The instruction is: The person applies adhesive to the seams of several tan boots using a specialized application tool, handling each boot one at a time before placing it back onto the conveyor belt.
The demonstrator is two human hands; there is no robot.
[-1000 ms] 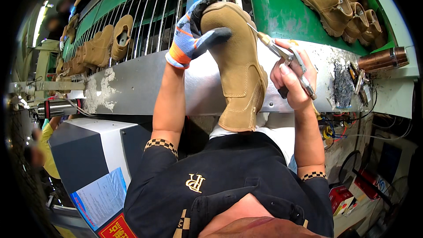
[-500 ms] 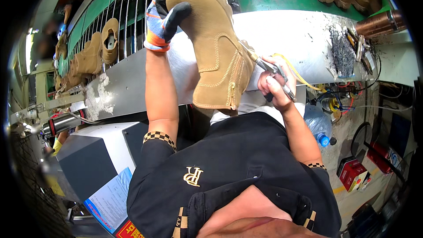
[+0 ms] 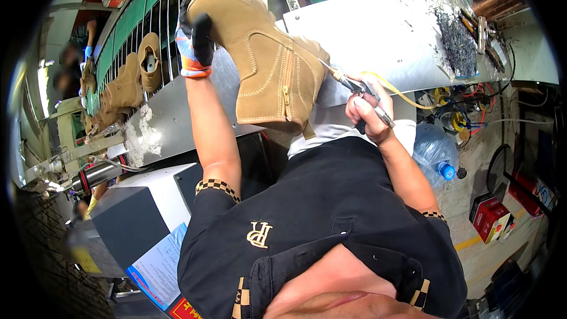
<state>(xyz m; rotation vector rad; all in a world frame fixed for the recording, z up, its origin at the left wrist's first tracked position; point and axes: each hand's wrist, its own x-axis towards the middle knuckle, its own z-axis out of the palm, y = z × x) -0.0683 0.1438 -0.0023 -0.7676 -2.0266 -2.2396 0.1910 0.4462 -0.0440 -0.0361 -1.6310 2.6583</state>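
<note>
My left hand point(image 3: 195, 47), in a grey-palmed knit glove with an orange cuff, grips a tan ankle boot point(image 3: 260, 74) by its toe. The boot is held above the bench, toe up and to the left, its opening toward my body. A zip runs along the side that faces up. My bare right hand point(image 3: 373, 112) is closed around a slim metal nozzle gun point(image 3: 349, 82) with a yellow hose point(image 3: 404, 99). The gun's thin tip points at the boot's heel, close to the sole edge; I cannot tell whether it touches.
A pale metal bench top point(image 3: 390, 35) lies beyond my hands, with dark residue point(image 3: 455, 44) and small tools at its right. Several tan boots point(image 3: 127, 80) stand along a barred rack point(image 3: 171, 29) at the left. A water bottle point(image 3: 434, 153) sits below right. Another person is far left.
The boot and my left hand have shifted left and slightly down, and the boot's zip side is turned more into view. My right hand still holds the nozzle gun by the heel.
</note>
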